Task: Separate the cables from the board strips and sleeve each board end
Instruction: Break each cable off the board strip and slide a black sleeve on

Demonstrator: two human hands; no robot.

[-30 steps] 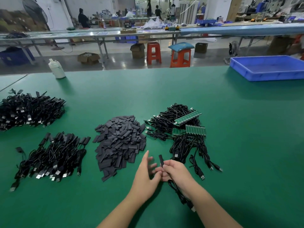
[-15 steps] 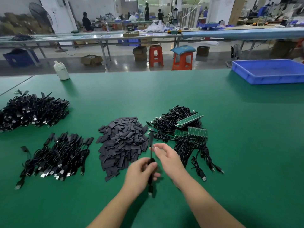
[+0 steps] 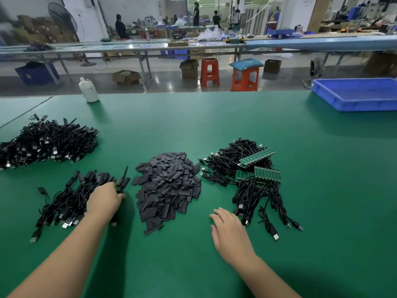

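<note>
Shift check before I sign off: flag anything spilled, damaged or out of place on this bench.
Nothing stands out. The sleeve pile, finished cables and board strips sit in separate heaps; nothing looks spilled or broken.

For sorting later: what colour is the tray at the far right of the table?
Blue; the tray shows in the head view.

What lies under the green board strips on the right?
The green board strips rest on a tangle of black cables, which spreads out around them. Whether the table is bare beneath that tangle cannot be seen.
</note>
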